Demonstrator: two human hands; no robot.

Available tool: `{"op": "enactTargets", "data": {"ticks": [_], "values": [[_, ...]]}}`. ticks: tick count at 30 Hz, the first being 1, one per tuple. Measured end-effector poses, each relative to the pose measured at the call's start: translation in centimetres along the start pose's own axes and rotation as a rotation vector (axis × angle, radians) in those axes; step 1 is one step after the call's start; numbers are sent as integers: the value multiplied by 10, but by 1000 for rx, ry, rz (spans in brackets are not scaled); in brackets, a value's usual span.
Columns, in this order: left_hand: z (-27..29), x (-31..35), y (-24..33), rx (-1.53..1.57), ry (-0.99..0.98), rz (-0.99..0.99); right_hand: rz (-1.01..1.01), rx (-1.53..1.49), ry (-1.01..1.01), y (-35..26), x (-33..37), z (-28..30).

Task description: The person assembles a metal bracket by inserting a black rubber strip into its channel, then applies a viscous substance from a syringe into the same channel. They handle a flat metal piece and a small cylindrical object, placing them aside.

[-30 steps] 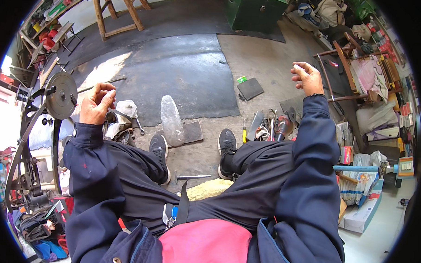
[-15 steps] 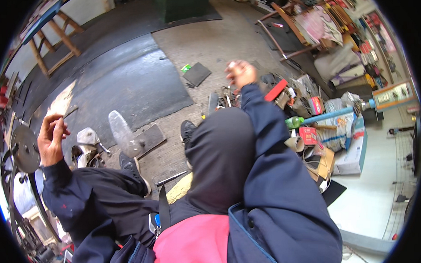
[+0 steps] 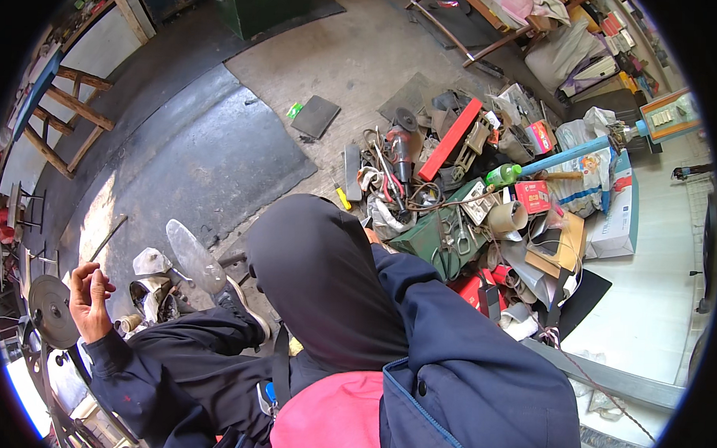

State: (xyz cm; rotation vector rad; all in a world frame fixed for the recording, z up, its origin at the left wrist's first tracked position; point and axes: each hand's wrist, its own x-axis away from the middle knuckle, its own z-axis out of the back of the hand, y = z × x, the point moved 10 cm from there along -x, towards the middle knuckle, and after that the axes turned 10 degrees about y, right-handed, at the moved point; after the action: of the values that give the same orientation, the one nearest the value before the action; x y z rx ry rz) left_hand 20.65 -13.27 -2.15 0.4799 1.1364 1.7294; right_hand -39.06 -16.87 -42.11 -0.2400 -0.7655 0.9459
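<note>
My left hand [image 3: 91,298] is raised at the far left with its fingers curled in and nothing visible in them. It is right beside a round metal disc [image 3: 51,312] on a dark frame. My right arm in a navy sleeve [image 3: 450,322] reaches forward behind my raised dark-trousered knee [image 3: 317,278]. Only a sliver of my right hand [image 3: 371,237] shows past the knee, at the edge of a heap of tools [image 3: 446,195]. What that hand touches is hidden.
The heap holds a power tool [image 3: 401,146], a red bar [image 3: 450,140], a green bottle [image 3: 502,175], a green case [image 3: 433,238], a tape roll [image 3: 507,217] and a blue pipe [image 3: 570,156]. A black mat [image 3: 195,163] and a wooden trestle [image 3: 62,111] lie left.
The view has swung right toward the tool heap. My right arm has dropped from its raised position and gone behind my knee. My left hand stays by the disc.
</note>
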Motion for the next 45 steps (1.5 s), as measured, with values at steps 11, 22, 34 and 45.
{"op": "enactTargets", "data": {"ticks": [11,22,34,45], "values": [[-47,-1,25,-12,-55,-35,26,10,412,15,-25,77],[-73,7,45,-133,-100,-34,-88,398,289,8,-54,132],[-82,4,61,-214,-54,-53,-131,314,227,11,-84,110],[-97,5,65,-240,-118,57,-98,-335,103,-5,-94,19]]}}
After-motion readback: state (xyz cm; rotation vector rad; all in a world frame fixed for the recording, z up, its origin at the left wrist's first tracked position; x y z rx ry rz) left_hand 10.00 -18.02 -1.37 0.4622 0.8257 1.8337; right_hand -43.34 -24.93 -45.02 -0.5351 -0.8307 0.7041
